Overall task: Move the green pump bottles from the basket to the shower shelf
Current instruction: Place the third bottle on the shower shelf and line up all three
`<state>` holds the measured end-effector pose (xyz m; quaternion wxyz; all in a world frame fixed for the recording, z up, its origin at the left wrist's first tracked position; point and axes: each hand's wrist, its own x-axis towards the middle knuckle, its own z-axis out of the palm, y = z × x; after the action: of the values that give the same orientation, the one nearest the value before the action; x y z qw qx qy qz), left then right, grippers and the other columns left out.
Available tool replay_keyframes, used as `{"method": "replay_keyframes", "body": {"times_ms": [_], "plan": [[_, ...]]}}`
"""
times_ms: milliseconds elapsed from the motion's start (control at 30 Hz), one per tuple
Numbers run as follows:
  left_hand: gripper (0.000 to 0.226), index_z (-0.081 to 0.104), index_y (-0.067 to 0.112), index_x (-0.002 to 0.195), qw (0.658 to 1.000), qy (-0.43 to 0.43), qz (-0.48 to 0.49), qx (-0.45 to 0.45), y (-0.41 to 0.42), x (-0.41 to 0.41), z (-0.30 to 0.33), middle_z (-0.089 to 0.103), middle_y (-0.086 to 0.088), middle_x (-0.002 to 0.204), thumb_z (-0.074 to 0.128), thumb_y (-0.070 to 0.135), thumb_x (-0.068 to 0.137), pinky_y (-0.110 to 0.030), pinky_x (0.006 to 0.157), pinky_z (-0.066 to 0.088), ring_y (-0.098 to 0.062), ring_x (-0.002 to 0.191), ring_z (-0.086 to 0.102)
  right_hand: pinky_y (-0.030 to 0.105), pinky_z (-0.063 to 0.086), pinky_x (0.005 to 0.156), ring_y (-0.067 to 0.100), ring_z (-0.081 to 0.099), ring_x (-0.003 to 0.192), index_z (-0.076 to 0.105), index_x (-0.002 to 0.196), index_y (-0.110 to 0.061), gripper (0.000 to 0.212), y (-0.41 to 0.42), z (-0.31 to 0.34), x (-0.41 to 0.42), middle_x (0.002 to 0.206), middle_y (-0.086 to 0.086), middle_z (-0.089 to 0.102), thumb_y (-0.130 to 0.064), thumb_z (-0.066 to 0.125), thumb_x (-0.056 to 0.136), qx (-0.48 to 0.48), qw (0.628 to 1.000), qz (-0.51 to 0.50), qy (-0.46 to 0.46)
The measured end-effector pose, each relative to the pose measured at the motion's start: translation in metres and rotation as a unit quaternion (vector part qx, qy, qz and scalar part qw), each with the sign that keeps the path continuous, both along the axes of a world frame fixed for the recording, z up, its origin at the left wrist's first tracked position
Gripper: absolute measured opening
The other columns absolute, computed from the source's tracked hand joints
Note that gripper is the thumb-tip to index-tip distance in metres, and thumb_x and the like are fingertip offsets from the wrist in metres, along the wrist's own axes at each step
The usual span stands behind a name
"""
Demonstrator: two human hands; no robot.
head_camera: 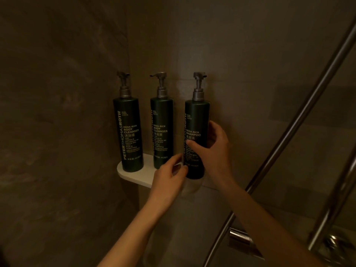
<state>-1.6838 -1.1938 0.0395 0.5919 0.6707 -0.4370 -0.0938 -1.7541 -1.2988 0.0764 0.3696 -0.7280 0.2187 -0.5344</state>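
Note:
Three dark green pump bottles stand in a row on a white corner shelf (134, 175). The left bottle (128, 135) and the middle bottle (161, 132) are labelled body cleanser and stand free. The right one, a shampoo bottle (196, 120), sits at the shelf's right end. My right hand (213, 149) wraps around its lower right side, thumb across the label. My left hand (169, 176) touches the same bottle's lower left side with its fingertips. The basket is out of view.
Dark stone tile walls meet in a corner behind the shelf. A chrome shower hose and rail (300, 120) run diagonally at the right, down to a chrome mixer fitting (240, 237) at the lower right.

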Motion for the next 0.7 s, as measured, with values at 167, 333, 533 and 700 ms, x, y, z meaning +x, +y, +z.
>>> {"method": "replay_keyframes", "body": {"times_ms": [167,333,533,700], "plan": [[0.044,0.045,0.024,0.136,0.991,-0.102,0.070,-0.057,0.029,0.002,0.005,0.051,0.010,0.131,0.051,0.021,0.093,-0.011,0.094,0.038,0.001,0.118,0.046,0.012,0.040,0.093,0.014,0.048,0.119,0.045,0.133,-0.015,0.057,0.030,0.003,-0.011,0.131,0.004,0.049,-0.031,0.065,0.081,-0.194,0.974,-0.110,-0.045],[0.050,0.040,0.018,0.139,0.952,-0.217,0.195,-0.093,0.044,0.020,0.011,0.039,0.001,0.143,0.054,0.020,0.091,-0.032,0.109,0.034,-0.011,0.131,0.038,0.017,0.034,0.104,0.018,0.043,0.131,0.044,0.138,-0.009,0.056,0.060,-0.003,0.008,0.141,0.009,0.046,-0.031,0.055,0.088,-0.293,0.954,-0.047,0.043],[0.073,0.018,0.014,0.148,0.945,-0.207,0.249,-0.052,0.044,0.055,0.010,0.018,-0.008,0.155,0.058,0.021,0.088,-0.040,0.114,0.027,-0.022,0.141,0.024,0.027,0.014,0.115,0.015,0.009,0.146,0.011,0.150,-0.017,0.074,0.071,-0.007,0.045,0.160,0.002,0.008,-0.031,0.054,0.092,-0.196,0.970,-0.005,0.147],[0.080,0.010,0.015,0.149,0.959,-0.156,0.226,-0.063,0.038,0.083,0.004,0.023,-0.007,0.152,0.061,0.017,0.087,-0.028,0.108,0.026,-0.019,0.136,0.030,0.029,0.014,0.114,0.020,0.011,0.146,-0.001,0.151,-0.016,0.087,0.076,-0.015,0.074,0.160,0.005,0.007,-0.023,0.059,0.090,-0.058,0.991,0.006,0.124]]}}
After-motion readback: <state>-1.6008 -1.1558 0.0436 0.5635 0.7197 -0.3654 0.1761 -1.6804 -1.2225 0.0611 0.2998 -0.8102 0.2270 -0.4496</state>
